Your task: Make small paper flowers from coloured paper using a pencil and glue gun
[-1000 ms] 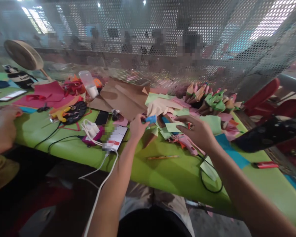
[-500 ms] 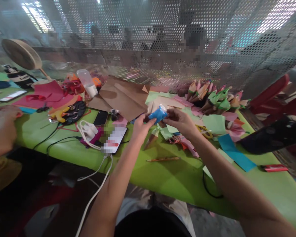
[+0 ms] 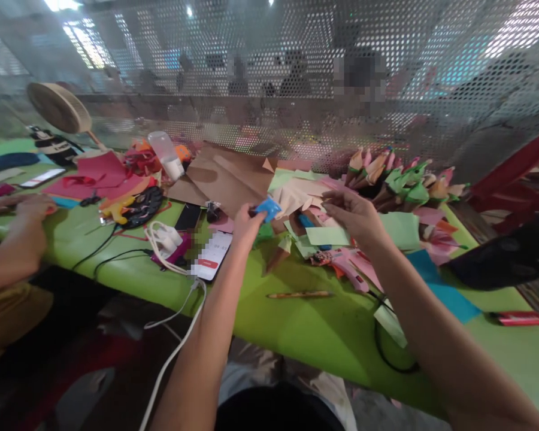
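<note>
Drew right hand [image 3: 356, 215] rightward from small shiny blue packet [image 3: 269, 207]; cannot tell if pinching anything. Pinching packet in left hand [image 3: 246, 222], by right edge of creased brown paper [image 3: 227, 170]; best gripped lightly.

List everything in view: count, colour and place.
Table: one, green, across the view
Mesh screen: one, grey, behind
Fan: one, beige, far left
Lit phones: two, white screens, centre-left and far left
Container: one, clear, back left
Yellow tool: one, yellow, left
Plugs: count unclear, white, centre-left
Paper cones: several, mixed, mostly back right
Loose paper: many, mixed, widely scattered
Glue gun: one, pink, right of centre
Pencil: one, yellowish, front centre
Chairs: count unclear, red, right edge
Blue item: one, blue, centre
Co-worker's hand: one clearly, bare, far left
Remaining clutter: too jumbled to count
Left hand: one, bare, holding the blue item
Right hand: one, bare, right of centre
</note>
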`<control>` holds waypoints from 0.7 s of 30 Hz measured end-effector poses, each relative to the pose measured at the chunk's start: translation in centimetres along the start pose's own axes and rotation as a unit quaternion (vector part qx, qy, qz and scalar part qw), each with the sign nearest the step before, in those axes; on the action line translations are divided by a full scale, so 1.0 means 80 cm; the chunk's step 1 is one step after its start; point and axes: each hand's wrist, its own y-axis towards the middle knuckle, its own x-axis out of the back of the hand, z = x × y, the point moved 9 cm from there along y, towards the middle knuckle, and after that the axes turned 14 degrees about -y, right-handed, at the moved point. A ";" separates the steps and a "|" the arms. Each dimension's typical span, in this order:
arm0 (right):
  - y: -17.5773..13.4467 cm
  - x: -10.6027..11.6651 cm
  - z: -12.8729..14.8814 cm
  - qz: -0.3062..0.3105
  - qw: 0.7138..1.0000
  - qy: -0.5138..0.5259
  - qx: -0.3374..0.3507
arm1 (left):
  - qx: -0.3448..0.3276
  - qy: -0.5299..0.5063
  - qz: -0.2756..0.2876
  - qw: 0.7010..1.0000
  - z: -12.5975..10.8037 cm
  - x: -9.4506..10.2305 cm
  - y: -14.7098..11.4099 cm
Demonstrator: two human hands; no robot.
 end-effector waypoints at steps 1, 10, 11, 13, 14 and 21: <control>0.000 0.002 -0.001 0.003 1.000 0.001 -0.005 | 0.005 0.061 0.044 0.997 0.004 -0.013 -0.001; -0.002 0.000 -0.001 0.014 1.000 -0.006 -0.016 | 0.007 0.318 0.057 0.946 -0.002 -0.020 0.011; -0.002 0.000 0.000 0.012 1.000 -0.007 -0.014 | 0.016 0.335 0.050 0.941 -0.002 -0.017 0.016; -0.002 -0.001 0.000 0.015 1.000 -0.006 -0.012 | 0.033 0.363 0.044 0.930 -0.002 -0.013 0.025; -0.002 -0.001 0.001 0.020 1.000 -0.006 -0.013 | 0.037 0.373 0.044 0.926 -0.002 -0.012 0.030; -0.006 0.003 0.003 0.033 0.999 -0.006 -0.029 | 0.017 0.387 0.065 0.920 -0.024 -0.003 0.085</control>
